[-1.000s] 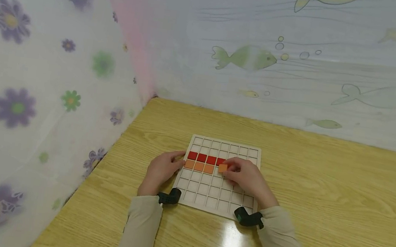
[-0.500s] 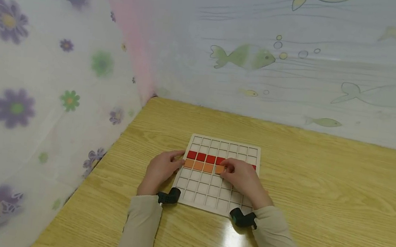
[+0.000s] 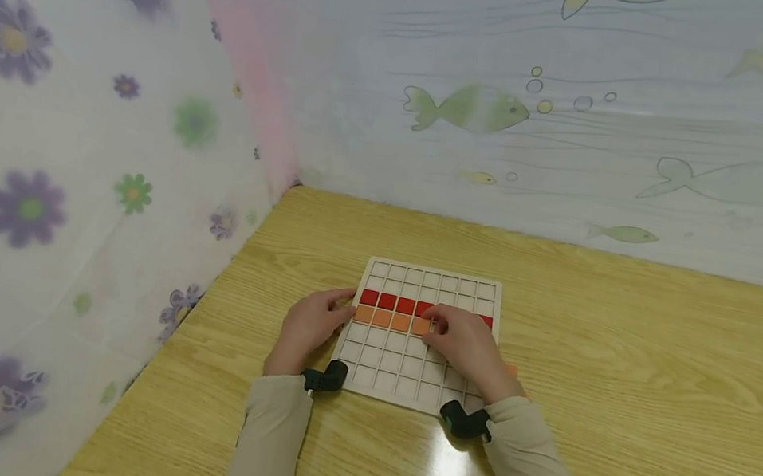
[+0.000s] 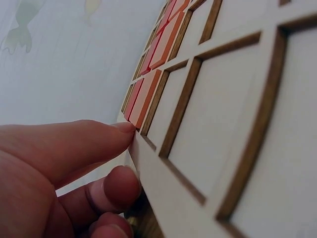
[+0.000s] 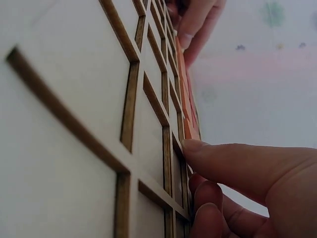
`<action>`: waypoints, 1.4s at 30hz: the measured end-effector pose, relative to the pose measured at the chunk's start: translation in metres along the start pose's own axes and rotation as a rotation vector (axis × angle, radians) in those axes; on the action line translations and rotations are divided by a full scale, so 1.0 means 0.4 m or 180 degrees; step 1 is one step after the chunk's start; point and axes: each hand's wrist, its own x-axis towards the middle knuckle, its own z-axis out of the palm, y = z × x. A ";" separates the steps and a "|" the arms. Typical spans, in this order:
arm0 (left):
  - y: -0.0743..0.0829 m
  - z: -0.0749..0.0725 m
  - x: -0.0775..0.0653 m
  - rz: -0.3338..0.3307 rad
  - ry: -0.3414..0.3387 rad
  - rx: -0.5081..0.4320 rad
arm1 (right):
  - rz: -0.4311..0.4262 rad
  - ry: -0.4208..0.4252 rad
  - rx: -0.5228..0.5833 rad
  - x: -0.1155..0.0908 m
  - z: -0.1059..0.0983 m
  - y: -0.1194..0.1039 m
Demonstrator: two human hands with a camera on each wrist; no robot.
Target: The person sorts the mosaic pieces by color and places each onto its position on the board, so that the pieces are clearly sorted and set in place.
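A pale wooden grid board (image 3: 391,364) lies flat on the table, with red square tiles (image 3: 387,301) in one row and orange tiles (image 3: 381,318) in the row nearer the person. At the board's left edge my left hand (image 3: 308,329) grips the rim, thumb tip beside the end tile in the left wrist view. My right hand (image 3: 469,342) is over the board, thumb and fingers curled at the fourth orange tile (image 3: 420,326), which lies in its square. It covers part of both rows; one red tile (image 3: 486,321) shows beyond it.
The wood-grain table (image 3: 658,387) meets a flower-printed wall covering (image 3: 75,149) on the left and a fish-printed one (image 3: 578,175) behind. Another orange piece (image 3: 512,369) shows beside the right wrist. Dark wrist cameras (image 3: 466,421) overlap the board's near edge.
The fourth orange tile, tilted in my right hand's fingers a second ago, has gone down into its square. My right hand moved slightly left with it; the left hand stayed at the rim.
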 end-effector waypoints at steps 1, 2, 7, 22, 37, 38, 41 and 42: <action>0.000 0.000 0.000 0.0000 -0.0004 -0.0002 | 0.0003 -0.0001 0.0011 0.000 -0.001 -0.001; -0.001 0.001 0.000 0.0002 -0.0005 0.0002 | 0.0001 -0.0001 0.0017 0.000 -0.001 0.000; 0.000 0.000 0.001 0.0015 -0.0018 0.0040 | 0.0002 0.0031 0.0041 0.000 -0.001 0.001; 0.000 -0.003 0.002 0.0048 -0.0036 0.0128 | 0.0002 -0.0204 0.0301 -0.004 -0.026 0.012; -0.003 -0.001 0.000 0.0060 -0.0019 0.0109 | -0.0036 -0.0319 0.0643 -0.032 -0.087 -0.003; -0.003 -0.001 0.000 0.0061 -0.0017 0.0104 | -0.0025 -0.0336 0.0679 -0.035 -0.090 -0.005; -0.001 -0.003 -0.002 0.0066 -0.0013 0.0089 | 0.0048 -0.0377 0.0767 -0.043 -0.097 -0.007; -0.001 -0.004 -0.002 0.0076 -0.0012 0.0089 | 0.0048 -0.0373 0.0745 -0.046 -0.099 -0.006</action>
